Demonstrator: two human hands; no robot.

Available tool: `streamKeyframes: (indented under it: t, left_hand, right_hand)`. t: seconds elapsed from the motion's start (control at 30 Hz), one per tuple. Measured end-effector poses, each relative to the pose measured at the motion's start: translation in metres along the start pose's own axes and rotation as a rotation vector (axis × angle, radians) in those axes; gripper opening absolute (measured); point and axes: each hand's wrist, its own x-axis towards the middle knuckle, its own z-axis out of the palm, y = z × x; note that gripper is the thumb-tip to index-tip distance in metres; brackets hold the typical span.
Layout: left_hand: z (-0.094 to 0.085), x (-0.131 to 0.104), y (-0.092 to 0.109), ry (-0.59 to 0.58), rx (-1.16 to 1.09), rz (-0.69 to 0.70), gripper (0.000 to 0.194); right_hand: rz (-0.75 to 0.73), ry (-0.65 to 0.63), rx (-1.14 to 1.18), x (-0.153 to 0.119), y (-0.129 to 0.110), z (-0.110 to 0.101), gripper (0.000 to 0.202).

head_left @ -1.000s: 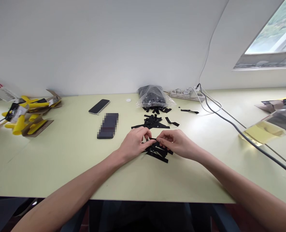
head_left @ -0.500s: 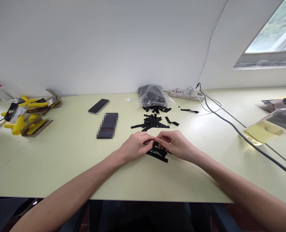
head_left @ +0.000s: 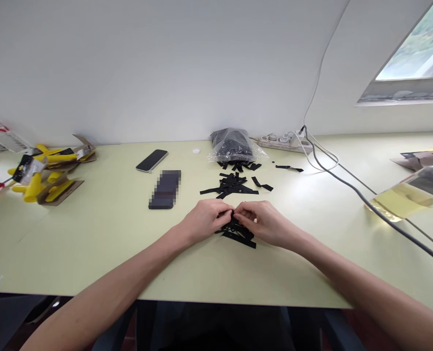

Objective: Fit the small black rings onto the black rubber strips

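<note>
My left hand (head_left: 206,220) and my right hand (head_left: 265,222) meet fingertip to fingertip above the table, both closed in a pinch. Between them is a small black strip (head_left: 232,215), mostly covered by the fingers. Just under the hands lies a heap of flat black strips (head_left: 239,240), some with small round marks like holes or snaps. Beyond the hands is a second pile of black strips (head_left: 231,184), with a loose strip (head_left: 262,184) at its right. A clear plastic bag (head_left: 233,146) full of black strips lies behind, its mouth facing me.
Left of the strips lie a phone (head_left: 152,160) and a blurred dark flat object (head_left: 164,190). Yellow tools in cardboard (head_left: 53,175) occupy the far left. A power strip (head_left: 284,142) sits by the wall, and a dark cable (head_left: 363,195) runs across the right side past a clear-and-yellow package (head_left: 399,202).
The view has shifted slightly, moving things a little rightward. My hands stay together at the same spot, with the right fingertips changing their pinch a little.
</note>
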Motion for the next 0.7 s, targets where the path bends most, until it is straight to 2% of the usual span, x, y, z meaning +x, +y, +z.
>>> streamKeyframes:
  t: [0.13, 0.23, 0.33, 0.47, 0.7]
  left_hand:
    - [-0.004, 0.000, -0.001, 0.047, 0.020, -0.054, 0.027]
    - [-0.002, -0.001, -0.001, 0.031, 0.051, -0.015, 0.032]
    - [0.001, -0.001, 0.000, 0.011, 0.095, 0.057, 0.030]
    - [0.003, 0.000, 0.000, 0.012, 0.110, 0.051, 0.014]
    - [0.002, 0.001, 0.002, 0.013, 0.089, -0.018, 0.023]
  right_hand:
    - [0.017, 0.025, -0.033, 0.001, 0.006, -0.013, 0.029]
    - [0.011, -0.001, -0.014, 0.000, 0.007, -0.019, 0.029]
    - [-0.026, -0.040, 0.017, -0.002, 0.005, -0.019, 0.029]
    - [-0.018, -0.056, 0.038, -0.002, 0.002, -0.015, 0.030]
    - [-0.036, -0.067, -0.036, -0.002, 0.003, -0.012, 0.033]
